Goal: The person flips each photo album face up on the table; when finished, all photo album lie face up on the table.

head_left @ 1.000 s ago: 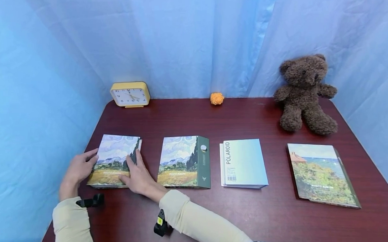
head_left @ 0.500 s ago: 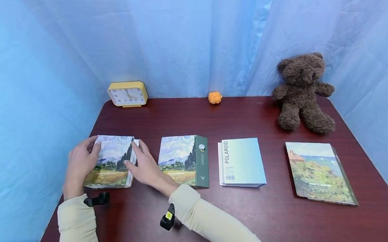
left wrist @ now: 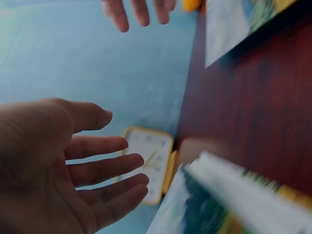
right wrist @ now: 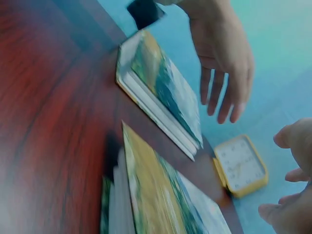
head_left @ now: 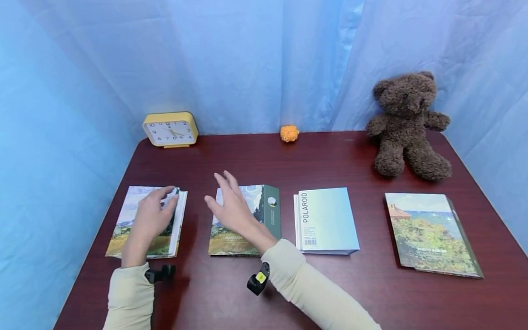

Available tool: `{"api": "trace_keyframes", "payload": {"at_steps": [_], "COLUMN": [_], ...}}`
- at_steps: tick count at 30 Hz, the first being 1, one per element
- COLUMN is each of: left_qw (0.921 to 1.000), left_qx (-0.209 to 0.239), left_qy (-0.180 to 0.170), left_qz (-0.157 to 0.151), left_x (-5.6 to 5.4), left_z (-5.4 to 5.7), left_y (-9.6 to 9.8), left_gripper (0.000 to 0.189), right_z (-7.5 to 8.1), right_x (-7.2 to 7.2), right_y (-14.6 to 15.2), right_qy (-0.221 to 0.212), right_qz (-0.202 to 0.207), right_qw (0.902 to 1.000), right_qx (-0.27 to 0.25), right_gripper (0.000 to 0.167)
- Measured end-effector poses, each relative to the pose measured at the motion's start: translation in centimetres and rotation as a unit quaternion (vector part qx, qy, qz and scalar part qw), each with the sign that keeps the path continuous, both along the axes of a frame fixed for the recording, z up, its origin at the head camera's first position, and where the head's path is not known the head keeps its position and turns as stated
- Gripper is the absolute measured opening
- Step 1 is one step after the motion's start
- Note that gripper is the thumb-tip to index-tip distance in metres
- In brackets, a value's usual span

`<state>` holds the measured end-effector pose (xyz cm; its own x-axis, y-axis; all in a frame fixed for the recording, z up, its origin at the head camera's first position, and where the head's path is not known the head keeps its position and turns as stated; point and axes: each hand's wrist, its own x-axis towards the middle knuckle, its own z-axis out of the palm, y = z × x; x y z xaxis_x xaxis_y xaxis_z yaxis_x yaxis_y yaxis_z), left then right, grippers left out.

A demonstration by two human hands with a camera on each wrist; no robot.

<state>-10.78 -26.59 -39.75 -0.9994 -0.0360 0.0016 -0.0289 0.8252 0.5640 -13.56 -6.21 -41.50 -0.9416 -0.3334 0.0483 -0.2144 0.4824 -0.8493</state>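
Observation:
In the head view a photo album (head_left: 120, 240) with a painted landscape cover lies at the left, its white page edges showing on the right side. My left hand (head_left: 150, 222) hovers over it, fingers loosely bent and holding nothing. A second photo album (head_left: 272, 228) with the same painting and a green spine lies to its right. Above that one is my right hand (head_left: 235, 209), fingers spread and nothing in them. The left wrist view shows an air gap between my left palm (left wrist: 48, 165) and the left album. Both hands partly cover the album covers.
Farther right lie a pale blue album (head_left: 329, 221) marked POLAROID and a photo album (head_left: 432, 237) with a seaside painting. A yellow clock (head_left: 171, 130), an orange ball-like item (head_left: 289, 133) and a brown teddy bear (head_left: 406, 126) line the back of the dark red table (head_left: 221, 302).
Both hands have let go of the left album and lifted. My right hand has moved right over the second album, my left hand rightward too. The left album sits slightly farther left.

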Motion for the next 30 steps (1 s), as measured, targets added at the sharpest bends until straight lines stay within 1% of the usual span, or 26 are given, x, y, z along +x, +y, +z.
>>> {"api": "trace_keyframes", "payload": {"at_steps": [3, 7, 11, 17, 20, 24, 26, 30], "left_qw": [0.9997, 0.9986, 0.9973, 0.9939, 0.9927, 0.9929, 0.9933, 0.9932], "left_qx": [0.013, 0.022, 0.020, 0.033, 0.041, 0.039, 0.037, 0.047], "left_qy": [-0.013, -0.022, -0.024, -0.037, -0.042, -0.034, -0.031, -0.044], "left_qz": [-0.018, -0.042, -0.067, -0.099, -0.105, -0.107, -0.105, -0.097], "left_x": [-0.2, -0.6, -0.9, -1.2, -1.4, -1.7, -1.7, -1.8], "left_z": [-0.8, -2.0, -3.1, -4.3, -4.7, -4.8, -4.8, -4.7], "left_y": [1.1, 2.2, 3.3, 5.0, 5.6, 6.2, 6.3, 6.5], "left_gripper": [0.048, 0.051, 0.053, 0.054, 0.053, 0.050, 0.050, 0.051], "right_z": [-0.2, -1.0, -1.8, -3.0, -3.4, -3.7, -3.7, -3.7], "right_x": [-0.2, 0.0, 0.6, 1.9, 2.5, 3.0, 3.1, 3.1], "right_y": [1.5, 3.3, 4.6, 6.2, 6.9, 7.7, 8.1, 8.7], "right_qy": [0.002, -0.006, -0.010, -0.017, -0.031, -0.053, -0.059, -0.070], "right_qz": [-0.016, -0.036, -0.058, -0.080, -0.087, -0.100, -0.106, -0.111], "right_qw": [0.9999, 0.9993, 0.9978, 0.9941, 0.9921, 0.9888, 0.9876, 0.9877], "right_qx": [0.003, 0.010, 0.031, 0.072, 0.086, 0.098, 0.099, 0.085], "right_gripper": [0.065, 0.066, 0.069, 0.074, 0.078, 0.082, 0.081, 0.075]}}
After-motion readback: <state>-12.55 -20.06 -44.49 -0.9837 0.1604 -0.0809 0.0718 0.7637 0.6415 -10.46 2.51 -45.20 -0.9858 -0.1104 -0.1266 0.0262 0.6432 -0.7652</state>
